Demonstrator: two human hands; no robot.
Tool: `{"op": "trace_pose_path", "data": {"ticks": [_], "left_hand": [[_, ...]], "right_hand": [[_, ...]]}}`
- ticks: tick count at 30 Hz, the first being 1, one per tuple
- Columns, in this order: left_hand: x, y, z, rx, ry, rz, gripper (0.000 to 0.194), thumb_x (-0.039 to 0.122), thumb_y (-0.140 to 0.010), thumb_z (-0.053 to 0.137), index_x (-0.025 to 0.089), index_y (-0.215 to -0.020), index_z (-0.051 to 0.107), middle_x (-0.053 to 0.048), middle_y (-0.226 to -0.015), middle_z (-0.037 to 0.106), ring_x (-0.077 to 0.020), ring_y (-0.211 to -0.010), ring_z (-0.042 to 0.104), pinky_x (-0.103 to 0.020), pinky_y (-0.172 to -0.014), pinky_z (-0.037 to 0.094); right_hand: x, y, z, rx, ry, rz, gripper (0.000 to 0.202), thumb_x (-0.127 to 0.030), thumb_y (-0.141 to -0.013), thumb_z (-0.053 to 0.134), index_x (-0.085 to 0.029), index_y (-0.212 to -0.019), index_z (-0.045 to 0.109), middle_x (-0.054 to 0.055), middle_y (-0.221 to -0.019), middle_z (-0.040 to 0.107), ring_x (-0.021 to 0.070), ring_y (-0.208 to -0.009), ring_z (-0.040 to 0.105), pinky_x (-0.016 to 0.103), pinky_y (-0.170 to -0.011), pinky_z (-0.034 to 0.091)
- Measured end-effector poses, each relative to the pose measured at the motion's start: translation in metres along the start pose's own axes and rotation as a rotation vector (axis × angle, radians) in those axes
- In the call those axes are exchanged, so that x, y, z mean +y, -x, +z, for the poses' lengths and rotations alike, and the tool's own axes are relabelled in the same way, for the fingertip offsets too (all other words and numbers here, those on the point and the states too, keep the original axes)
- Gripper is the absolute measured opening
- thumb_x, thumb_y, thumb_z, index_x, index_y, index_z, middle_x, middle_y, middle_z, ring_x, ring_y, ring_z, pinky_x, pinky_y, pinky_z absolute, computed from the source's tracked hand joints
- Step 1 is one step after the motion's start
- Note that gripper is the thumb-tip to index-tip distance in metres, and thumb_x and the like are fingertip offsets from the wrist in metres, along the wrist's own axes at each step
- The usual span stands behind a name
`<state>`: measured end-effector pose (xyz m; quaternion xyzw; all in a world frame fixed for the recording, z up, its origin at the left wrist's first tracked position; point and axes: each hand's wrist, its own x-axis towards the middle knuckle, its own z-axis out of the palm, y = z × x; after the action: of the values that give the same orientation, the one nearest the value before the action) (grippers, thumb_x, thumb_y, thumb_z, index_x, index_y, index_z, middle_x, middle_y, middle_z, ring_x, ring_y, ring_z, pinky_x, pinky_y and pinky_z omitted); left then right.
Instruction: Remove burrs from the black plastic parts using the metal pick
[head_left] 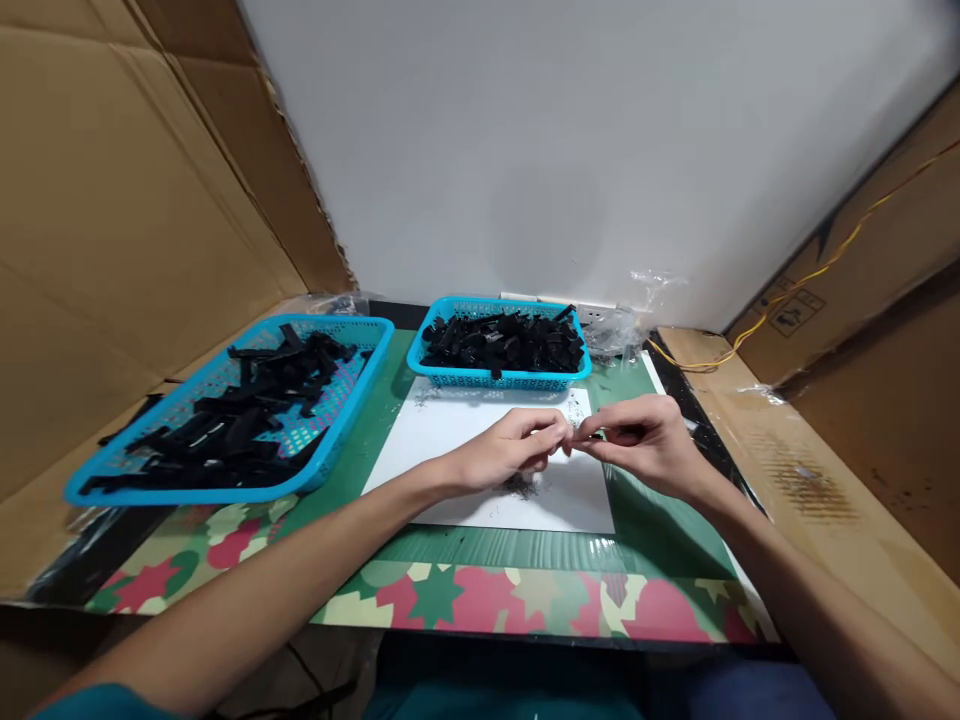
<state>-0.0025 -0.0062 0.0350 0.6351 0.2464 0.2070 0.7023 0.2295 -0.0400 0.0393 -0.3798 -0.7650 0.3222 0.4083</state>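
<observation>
Over a white sheet [442,440], my left hand [517,447] is closed, its fingers curled and pinched at the tips. My right hand [645,440] comes in from the other side with thumb and forefinger pinched, and the fingertips of both hands meet. Something small and dark seems to lie in the right hand's pinch, but the fingers hide most of it and its kind does not show. Under my left hand, a small heap of fine dark bits [521,487] lies on the sheet, partly covered by the hand.
A blue basket [330,470] of black plastic parts stands at the left. Behind the sheet, a smaller blue basket [495,380] is piled with black pieces. Clear plastic bags [615,330] and a yellow wire [705,367] lie at the back right. Cardboard walls [862,330] flank the table.
</observation>
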Motion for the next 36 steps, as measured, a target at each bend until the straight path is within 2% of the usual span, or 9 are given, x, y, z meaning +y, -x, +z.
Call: {"op": "trace_pose_path", "data": {"ticks": [3, 6, 10, 14, 18, 24, 29, 32, 36], "left_hand": [[-0.012, 0.004, 0.003, 0.005, 0.061, -0.005, 0.043, 0.058, -0.100, 0.061, 0.018, -0.086, 0.053, 0.005, -0.068, 0.039, -0.0089, -0.058, 0.034, -0.023, -0.054, 0.024], [-0.018, 0.010, 0.003, 0.086, 0.047, 0.023, 0.042, 0.058, -0.100, 0.060, 0.019, -0.088, 0.052, 0.005, -0.070, 0.039, -0.0093, -0.059, 0.033, -0.024, -0.055, 0.024], [-0.020, 0.014, 0.003, 0.272, -0.226, 0.124, 0.040, 0.054, -0.104, 0.055, 0.018, -0.089, 0.057, 0.003, -0.076, 0.047, -0.0114, -0.065, 0.041, -0.025, -0.061, 0.032], [-0.021, 0.014, 0.004, 0.361, -0.523, 0.238, 0.034, 0.044, -0.108, 0.052, 0.017, -0.092, 0.065, -0.001, -0.089, 0.059, -0.0153, -0.083, 0.054, -0.028, -0.075, 0.039], [-0.023, 0.013, 0.004, 0.420, -0.609, 0.252, 0.033, 0.040, -0.108, 0.051, 0.018, -0.091, 0.067, -0.001, -0.087, 0.059, -0.0157, -0.081, 0.054, -0.029, -0.076, 0.040], [-0.025, 0.015, 0.003, 0.360, -0.679, 0.232, 0.033, 0.042, -0.110, 0.047, 0.019, -0.101, 0.069, -0.003, -0.098, 0.064, -0.0182, -0.092, 0.060, -0.030, -0.083, 0.044], [-0.025, 0.016, 0.000, 0.351, -0.636, 0.110, 0.046, 0.050, -0.108, 0.051, 0.023, -0.145, 0.052, -0.005, -0.107, 0.071, -0.0194, -0.086, 0.064, -0.032, -0.079, 0.049], [-0.027, 0.014, -0.002, 0.306, -0.682, 0.096, 0.040, 0.048, -0.109, 0.047, 0.021, -0.132, 0.066, -0.005, -0.097, 0.075, -0.0214, -0.087, 0.068, -0.034, -0.082, 0.050], [-0.028, 0.012, -0.003, 0.293, -0.819, 0.161, 0.031, 0.041, -0.107, 0.054, 0.020, -0.112, 0.076, -0.008, -0.107, 0.077, -0.0252, -0.103, 0.069, -0.035, -0.093, 0.050]], "right_hand": [[0.005, 0.001, 0.004, -0.064, -0.004, -0.016, 0.017, -0.029, -0.092, 0.073, -0.016, -0.091, 0.085, 0.005, -0.073, 0.074, 0.0100, -0.053, 0.042, 0.027, -0.051, 0.033], [0.009, 0.000, 0.013, -0.003, 0.017, 0.027, 0.016, -0.029, -0.090, 0.075, -0.016, -0.090, 0.084, 0.002, -0.064, 0.066, 0.0095, -0.052, 0.036, 0.027, -0.050, 0.030], [0.012, 0.003, 0.029, 0.105, -0.008, 0.150, 0.019, -0.033, -0.091, 0.074, -0.016, -0.090, 0.083, -0.005, -0.055, 0.043, 0.0098, -0.052, 0.029, 0.027, -0.050, 0.023], [0.013, 0.007, 0.039, 0.119, -0.099, 0.239, 0.024, -0.038, -0.091, 0.073, -0.016, -0.091, 0.082, -0.005, -0.058, 0.039, 0.0104, -0.054, 0.031, 0.027, -0.051, 0.023], [0.011, 0.009, 0.045, 0.133, -0.170, 0.290, 0.028, -0.041, -0.090, 0.074, -0.014, -0.087, 0.081, -0.003, -0.058, 0.045, 0.0102, -0.054, 0.031, 0.027, -0.051, 0.023], [0.014, 0.008, 0.047, 0.182, -0.179, 0.316, 0.029, -0.041, -0.087, 0.075, -0.014, -0.080, 0.079, -0.003, -0.057, 0.045, 0.0101, -0.054, 0.032, 0.027, -0.050, 0.024], [0.020, 0.009, 0.023, 0.226, 0.010, 0.304, 0.027, -0.038, -0.085, 0.072, -0.013, -0.078, 0.078, -0.004, -0.055, 0.038, 0.0100, -0.053, 0.030, 0.027, -0.050, 0.023], [0.025, 0.009, 0.009, 0.139, 0.091, 0.359, 0.027, -0.037, -0.083, 0.070, -0.013, -0.074, 0.077, -0.004, -0.053, 0.037, 0.0099, -0.052, 0.028, 0.027, -0.049, 0.020], [0.030, 0.008, 0.005, 0.025, 0.079, 0.426, 0.027, -0.036, -0.083, 0.068, -0.013, -0.073, 0.077, -0.002, -0.055, 0.046, 0.0104, -0.054, 0.031, 0.027, -0.050, 0.022]]}}
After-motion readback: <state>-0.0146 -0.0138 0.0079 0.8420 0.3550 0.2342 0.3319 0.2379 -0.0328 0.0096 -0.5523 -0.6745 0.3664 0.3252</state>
